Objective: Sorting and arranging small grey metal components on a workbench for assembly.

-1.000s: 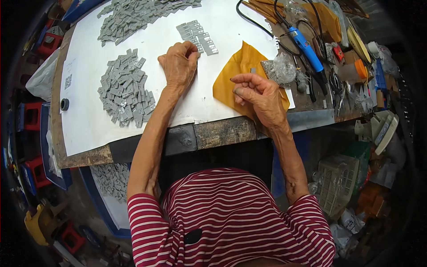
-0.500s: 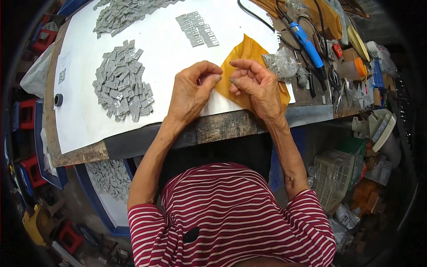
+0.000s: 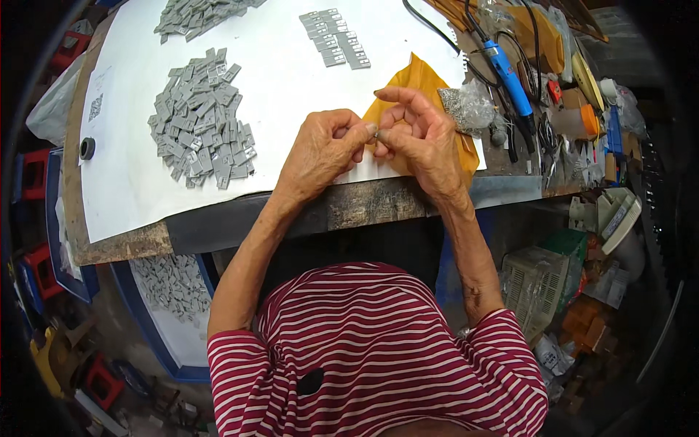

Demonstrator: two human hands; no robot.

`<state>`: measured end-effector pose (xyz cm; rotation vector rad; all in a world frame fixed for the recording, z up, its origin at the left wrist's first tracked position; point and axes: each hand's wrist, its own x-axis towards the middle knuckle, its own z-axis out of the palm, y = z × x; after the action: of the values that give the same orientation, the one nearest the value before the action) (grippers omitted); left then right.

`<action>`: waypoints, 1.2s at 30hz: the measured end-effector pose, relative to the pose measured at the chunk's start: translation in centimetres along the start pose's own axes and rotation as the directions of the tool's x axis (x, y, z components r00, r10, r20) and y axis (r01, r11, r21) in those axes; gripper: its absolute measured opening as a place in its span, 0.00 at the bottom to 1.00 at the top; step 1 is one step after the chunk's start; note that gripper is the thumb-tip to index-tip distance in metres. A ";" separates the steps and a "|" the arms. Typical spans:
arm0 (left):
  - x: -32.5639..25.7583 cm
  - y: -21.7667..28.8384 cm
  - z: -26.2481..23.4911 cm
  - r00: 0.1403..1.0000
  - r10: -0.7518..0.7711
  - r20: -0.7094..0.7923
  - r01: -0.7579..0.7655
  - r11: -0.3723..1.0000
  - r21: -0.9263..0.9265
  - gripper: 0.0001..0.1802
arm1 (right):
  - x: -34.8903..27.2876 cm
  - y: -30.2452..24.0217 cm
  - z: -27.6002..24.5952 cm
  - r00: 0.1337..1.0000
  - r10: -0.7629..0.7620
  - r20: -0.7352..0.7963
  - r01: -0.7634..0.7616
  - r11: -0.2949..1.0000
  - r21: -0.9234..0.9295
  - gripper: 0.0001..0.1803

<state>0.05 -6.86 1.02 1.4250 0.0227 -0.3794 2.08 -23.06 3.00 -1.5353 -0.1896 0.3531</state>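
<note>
Both my hands meet above the near edge of the white-covered table, in front of a yellow-orange sheet. My left hand is closed in a pinch, thumb against fingers. Opposite it, my right hand pinches with thumb and index finger, its other fingers curled loosely. A tiny dark bit shows where the fingertips meet, too small to name. To the left lies a heap of small grey flat pieces. Beyond my hands, several similar grey pieces are laid out in neat rows.
Another grey heap lies at the far left. On the right are a clear bag of small metal parts, a blue electric screwdriver with a cable, and cluttered tools. A blue tray of grey pieces sits below the table; a black ring lies left.
My hands have come together, so the fingertips now touch or nearly touch; they were a little apart before. The view has shifted slightly.
</note>
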 end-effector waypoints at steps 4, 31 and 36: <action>-0.2 -0.1 -0.3 0.999 -0.027 -0.028 0.025 0.998 -0.051 0.14 | 0.2 0.4 0.3 0.995 0.086 0.059 -0.091 0.992 0.087 0.16; -3.3 -0.6 -2.1 0.907 0.332 -0.259 -0.206 0.886 0.414 0.09 | 0.7 0.7 2.5 0.942 0.286 0.178 -0.296 0.954 0.038 0.06; -5.1 -0.4 -5.1 0.687 0.575 -0.444 -0.221 0.748 0.626 0.02 | 0.3 0.8 2.2 0.946 0.268 0.181 -0.272 0.962 0.001 0.05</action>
<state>-3.78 -0.71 1.02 2.0010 0.1304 0.5393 1.52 -20.93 2.24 -1.5057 -0.1145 0.7111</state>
